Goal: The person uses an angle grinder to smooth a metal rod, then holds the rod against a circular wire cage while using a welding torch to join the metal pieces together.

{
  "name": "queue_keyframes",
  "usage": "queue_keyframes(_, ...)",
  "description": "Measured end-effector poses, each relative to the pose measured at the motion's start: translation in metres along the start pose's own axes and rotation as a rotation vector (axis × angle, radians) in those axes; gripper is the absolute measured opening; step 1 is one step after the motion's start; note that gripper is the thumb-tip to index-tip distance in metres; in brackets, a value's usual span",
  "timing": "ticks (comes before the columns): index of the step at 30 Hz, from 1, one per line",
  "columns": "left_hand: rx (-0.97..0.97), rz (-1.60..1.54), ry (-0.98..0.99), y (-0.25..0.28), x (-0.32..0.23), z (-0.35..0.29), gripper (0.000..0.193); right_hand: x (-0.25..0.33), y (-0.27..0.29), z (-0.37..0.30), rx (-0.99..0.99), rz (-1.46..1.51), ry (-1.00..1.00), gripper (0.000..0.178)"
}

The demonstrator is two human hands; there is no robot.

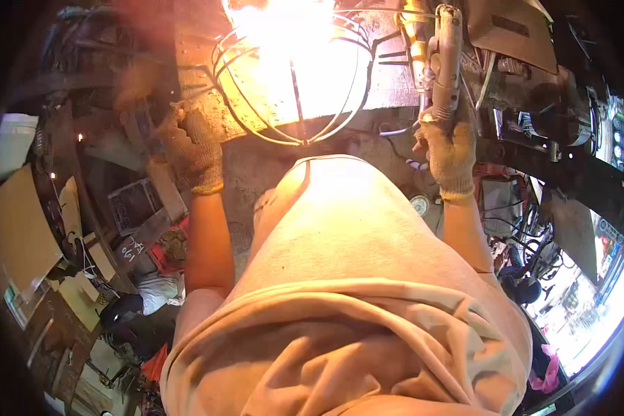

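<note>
A round cage of bent metal rods (304,141) lies on a metal-topped bench (388,93), its far part lost in a white glare (284,35). My right hand (452,149), in a knitted glove, is wrapped round a welding electrode holder (448,59). From the holder's far end a thin welding rod (385,11) runs left toward the glare. My left hand (200,149), also gloved, is at the bench's near left edge, left of the cage. Smoke and shadow blur its fingers, so I cannot make out a grip.
A cable (399,132) hangs near my right hand. Cardboard (513,31) stands at the far right. At left are a white bucket (15,142) and leaning boards (24,229). Tangled wires (534,243) lie at right. Reddish smoke drifts over the far left.
</note>
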State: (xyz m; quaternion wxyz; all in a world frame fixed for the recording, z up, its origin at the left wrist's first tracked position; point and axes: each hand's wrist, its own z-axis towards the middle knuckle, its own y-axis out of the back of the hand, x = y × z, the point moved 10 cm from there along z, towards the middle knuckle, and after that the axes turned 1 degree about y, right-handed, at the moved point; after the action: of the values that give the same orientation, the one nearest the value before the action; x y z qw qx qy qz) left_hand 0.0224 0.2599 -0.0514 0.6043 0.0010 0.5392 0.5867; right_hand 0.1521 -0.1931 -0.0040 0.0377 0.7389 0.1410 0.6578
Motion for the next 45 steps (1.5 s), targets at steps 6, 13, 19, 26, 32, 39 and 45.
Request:
queue_keyframes(6, -0.118, 0.061, -0.152, 0.009, -0.022, -0.004, 0.03, -0.014, 0.002, 0.0, -0.035, 0.074, -0.124, 0.035)
queue_keyframes(13, 0.056, 0.411, -0.114, -0.023, 0.034, -0.025, 0.026, -0.001, 0.033, 0.005, -0.151, -0.176, 0.14, 0.046)
queue_keyframes(19, 0.091, -0.179, 0.135, -0.018, -0.02, 0.004, 0.029, 0.015, 0.053, 0.009, -0.291, -0.398, 0.337, 0.058)
queue_keyframes(26, -0.051, -0.163, -0.037, -0.001, -0.054, 0.004, 0.036, 0.022, 0.056, 0.003, -0.308, -0.2, 0.031, 0.048)
queue_keyframes(32, 0.014, 0.165, -0.414, 0.001, -0.124, 0.0, 0.018, 0.039, 0.093, -0.005, -0.492, -0.056, 0.105, 0.04)
queue_keyframes(39, 0.173, 0.028, -0.4, -0.042, -0.156, 0.036, 0.025, 0.048, 0.121, -0.014, -0.578, -0.047, 0.209, 0.039)
queue_keyframes(45, 0.231, 0.1, -0.454, -0.054, -0.165, 0.04, 0.023, 0.042, 0.141, -0.026, -0.646, 0.007, 0.193, 0.04)
